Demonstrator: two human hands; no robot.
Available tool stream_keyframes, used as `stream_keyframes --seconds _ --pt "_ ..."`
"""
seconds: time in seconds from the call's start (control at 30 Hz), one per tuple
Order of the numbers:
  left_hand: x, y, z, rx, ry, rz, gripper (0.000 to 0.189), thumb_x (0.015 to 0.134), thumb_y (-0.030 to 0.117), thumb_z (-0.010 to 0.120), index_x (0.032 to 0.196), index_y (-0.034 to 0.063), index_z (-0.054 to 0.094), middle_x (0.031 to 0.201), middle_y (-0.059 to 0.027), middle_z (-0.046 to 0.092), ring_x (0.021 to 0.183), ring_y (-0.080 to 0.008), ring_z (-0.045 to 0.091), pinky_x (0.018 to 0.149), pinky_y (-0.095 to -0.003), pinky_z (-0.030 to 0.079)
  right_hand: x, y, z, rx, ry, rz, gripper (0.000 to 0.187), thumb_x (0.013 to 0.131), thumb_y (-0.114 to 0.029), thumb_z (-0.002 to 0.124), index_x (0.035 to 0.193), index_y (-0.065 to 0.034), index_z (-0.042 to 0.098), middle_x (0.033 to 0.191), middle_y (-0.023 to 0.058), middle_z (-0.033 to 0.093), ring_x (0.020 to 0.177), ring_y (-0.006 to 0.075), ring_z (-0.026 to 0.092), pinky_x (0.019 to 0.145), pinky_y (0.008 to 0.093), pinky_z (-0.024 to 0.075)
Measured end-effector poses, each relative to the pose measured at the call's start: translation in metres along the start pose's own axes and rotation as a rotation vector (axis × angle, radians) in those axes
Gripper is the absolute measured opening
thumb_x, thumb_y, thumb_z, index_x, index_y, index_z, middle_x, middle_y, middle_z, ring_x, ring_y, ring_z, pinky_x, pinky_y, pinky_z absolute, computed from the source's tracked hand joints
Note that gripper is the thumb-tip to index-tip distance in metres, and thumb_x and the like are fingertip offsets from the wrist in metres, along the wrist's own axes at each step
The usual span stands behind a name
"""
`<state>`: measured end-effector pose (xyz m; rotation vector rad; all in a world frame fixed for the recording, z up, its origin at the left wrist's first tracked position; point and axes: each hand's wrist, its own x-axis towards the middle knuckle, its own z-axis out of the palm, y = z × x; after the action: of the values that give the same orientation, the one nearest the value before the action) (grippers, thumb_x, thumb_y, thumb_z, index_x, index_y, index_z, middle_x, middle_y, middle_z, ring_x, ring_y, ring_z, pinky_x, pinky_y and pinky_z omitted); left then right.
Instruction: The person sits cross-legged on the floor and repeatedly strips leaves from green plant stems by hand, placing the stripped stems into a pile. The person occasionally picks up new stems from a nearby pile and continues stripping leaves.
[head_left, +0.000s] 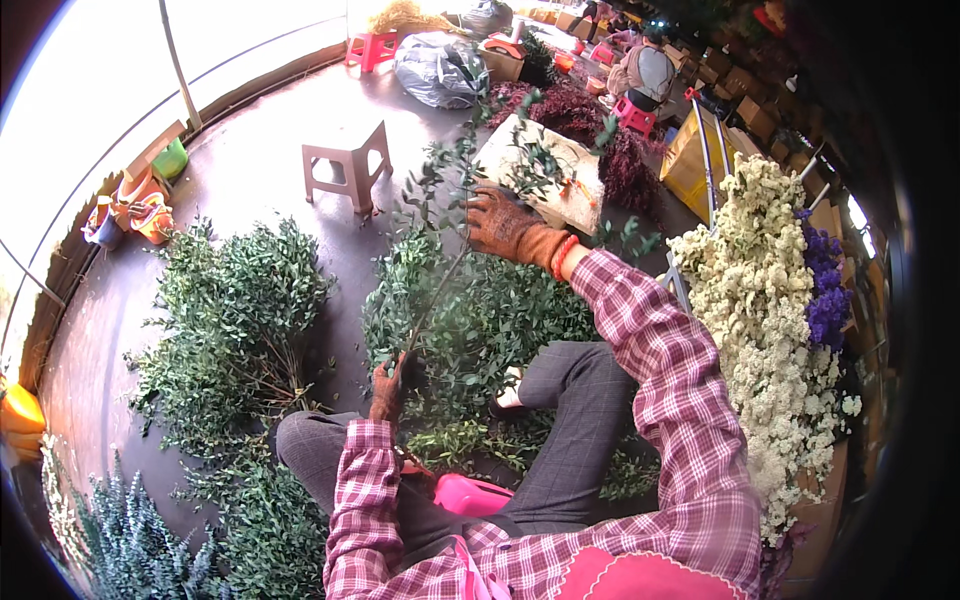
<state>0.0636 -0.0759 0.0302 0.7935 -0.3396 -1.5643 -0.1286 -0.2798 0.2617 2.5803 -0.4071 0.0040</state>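
Observation:
My left hand (388, 390), in a brown-orange work glove, grips the lower stem of a long leafy branch (437, 296). Farther up the same branch is my right hand (499, 223), gloved alike, with its fingers closed around the stem. The leafy top rises beyond my right hand. Beneath both hands lies a heap of green foliage (517, 307). Just past my right hand, a pale board (581, 169) bears green sprigs and a small orange-handled tool (583, 193) that is too small to name surely.
A second green heap (236, 307) lies left, with blue-green stems (135, 525) nearer me. A plastic stool (349, 169) stands ahead. Cream flowers (757, 300) and purple flowers (825, 289) are at right. Dark red foliage (559, 105) and a seated person (649, 71) are farther off.

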Motion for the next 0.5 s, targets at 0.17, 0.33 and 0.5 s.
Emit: stream_keyframes --seconds 0.17,0.33,0.5 --pt "-0.006 0.010 0.015 0.116 0.027 0.075 0.022 0.082 0.025 0.058 0.083 0.0028 0.059 0.066 -0.0045 0.060 0.050 -0.0130 0.054 0.042 -0.0238 0.041 -0.005 0.008 -0.028 0.130 -0.069 -0.080 0.028 0.071 -0.037 0.058 0.074 -0.0097 0.059 0.077 0.0057 0.058 0.087 0.0258 0.051 0.090 0.0412 0.0310" --pt "0.005 0.005 0.004 0.336 0.141 0.245 0.020 0.082 0.022 0.059 0.079 0.0018 0.059 0.064 -0.0012 0.059 0.053 -0.0063 0.051 0.045 -0.0203 0.040 0.009 -0.016 -0.032 -0.097 -0.340 0.145 0.023 0.077 -0.027 0.050 0.080 -0.0103 0.066 0.083 0.0078 0.064 0.082 0.0245 0.054 0.082 0.0401 0.0344" --pt "-0.016 0.002 0.046 0.263 0.203 0.329 0.015 0.083 0.017 0.057 0.083 0.0025 0.058 0.065 0.0008 0.057 0.055 -0.0050 0.049 0.047 -0.0196 0.039 0.019 -0.034 0.026 -0.217 -0.352 0.495 0.020 0.074 -0.020 0.050 0.078 -0.0107 0.068 0.078 0.0079 0.065 0.074 0.0252 0.060 0.062 0.0434 0.0427"
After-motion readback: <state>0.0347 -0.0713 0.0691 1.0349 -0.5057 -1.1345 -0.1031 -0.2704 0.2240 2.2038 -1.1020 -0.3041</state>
